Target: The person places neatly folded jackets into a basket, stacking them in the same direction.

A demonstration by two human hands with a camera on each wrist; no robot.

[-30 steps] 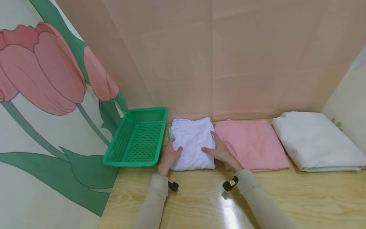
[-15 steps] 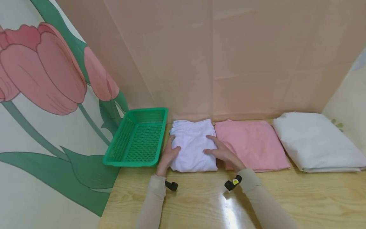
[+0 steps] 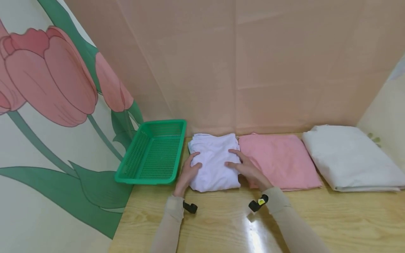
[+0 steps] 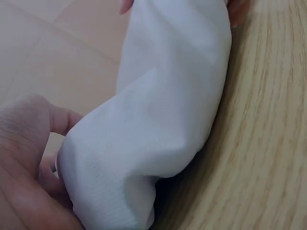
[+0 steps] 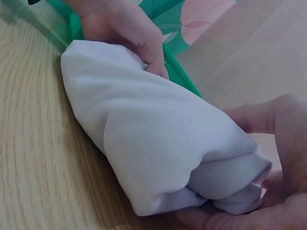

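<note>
A folded pale lavender-white cloth (image 3: 215,177) lies on the wooden table between both hands. My left hand (image 3: 188,174) grips its left side, thumb and a finger over the top. On the opposite side my right hand (image 3: 250,171) holds the cloth, with thumb and index finger spread across its upper face. In the right wrist view, fingers of the right hand (image 5: 288,158) reach under the near folded end of the cloth (image 5: 144,139). The left wrist view shows the left hand (image 4: 29,167) around the bulging folded edge (image 4: 129,143); its lower fingers are partly hidden.
Left of the cloth stands a green perforated plastic basket (image 3: 181,151), its inside bare. A folded pink cloth (image 3: 281,161) lies right beside the white one. Farther right is a thick folded white sheet (image 3: 351,158). A beige drape (image 3: 240,70) hangs behind the table (image 3: 221,218).
The cloth has shifted slightly toward me, and its front edge has changed shape. My left fingers have moved from its side onto its top, while the right fingers have drawn back a little.
</note>
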